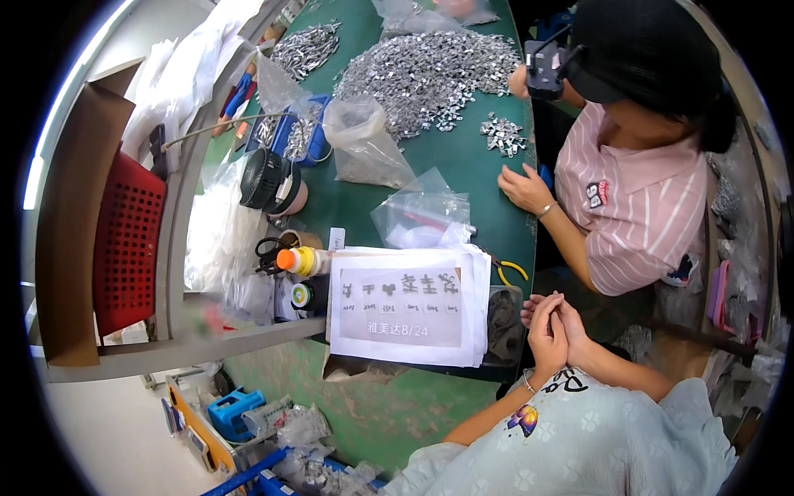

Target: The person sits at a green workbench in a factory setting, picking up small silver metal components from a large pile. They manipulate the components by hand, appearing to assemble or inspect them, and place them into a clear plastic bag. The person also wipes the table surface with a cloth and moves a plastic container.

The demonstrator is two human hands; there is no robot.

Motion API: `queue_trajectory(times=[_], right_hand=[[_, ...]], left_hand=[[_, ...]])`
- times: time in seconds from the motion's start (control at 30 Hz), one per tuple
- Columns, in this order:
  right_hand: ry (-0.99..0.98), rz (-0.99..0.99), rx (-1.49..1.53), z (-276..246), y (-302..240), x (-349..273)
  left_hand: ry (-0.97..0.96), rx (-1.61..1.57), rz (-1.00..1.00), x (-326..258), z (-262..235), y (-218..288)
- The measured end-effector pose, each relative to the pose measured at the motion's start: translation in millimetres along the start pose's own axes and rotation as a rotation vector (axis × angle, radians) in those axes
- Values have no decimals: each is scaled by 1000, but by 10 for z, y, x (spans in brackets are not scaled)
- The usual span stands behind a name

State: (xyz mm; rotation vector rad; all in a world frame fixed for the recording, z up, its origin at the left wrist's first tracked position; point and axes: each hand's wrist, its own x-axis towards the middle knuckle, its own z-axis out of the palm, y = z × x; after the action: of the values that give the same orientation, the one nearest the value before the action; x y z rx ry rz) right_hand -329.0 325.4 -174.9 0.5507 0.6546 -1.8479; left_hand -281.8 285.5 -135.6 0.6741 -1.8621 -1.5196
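Note:
My left hand (546, 337) and my right hand (573, 332) are pressed together in front of my body, at the table's right front corner. Their fingers are closed against each other. The palms are hidden, so I cannot make out whether anything is between them. A thin bracelet circles my left wrist. Just left of my hands is a dark grey tray (503, 324), and beyond it lie pliers with yellow handles (513, 269). A stack of white paper sheets (405, 307), the top one printed with a picture, lies further left.
Across the green table (343, 211), a co-worker (637, 165) has one hand beside a small group of metal pieces (503, 135). A large metal-parts heap (422, 78) lies behind. Plastic bags (364, 140), a blue bin (308, 136), a small fan (269, 180) and an orange-capped bottle (302, 261) stand leftward.

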Motion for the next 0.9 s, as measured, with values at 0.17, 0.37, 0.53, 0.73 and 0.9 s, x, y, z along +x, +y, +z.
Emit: queue_trajectory(times=[0.17, 0.37, 0.53, 0.73, 0.9], right_hand=[[-6, -57, 163, -60, 82, -336], [-58, -266, 187, -657, 476, -904], [233, -395, 75, -1856, 914, -1466], [388, -633, 547, -2479, 1150, -2772], [426, -839, 774, -3474, 1234, -3821]], left_hand=[[-158, -1, 77, -229, -37, 243], [-365, -176, 110, -879, -16, 241], [-681, -196, 177, -1610, 233, 503], [-1107, -355, 252, -2740, 794, 855], [-1463, -338, 319, -3993, 1350, 1099]])
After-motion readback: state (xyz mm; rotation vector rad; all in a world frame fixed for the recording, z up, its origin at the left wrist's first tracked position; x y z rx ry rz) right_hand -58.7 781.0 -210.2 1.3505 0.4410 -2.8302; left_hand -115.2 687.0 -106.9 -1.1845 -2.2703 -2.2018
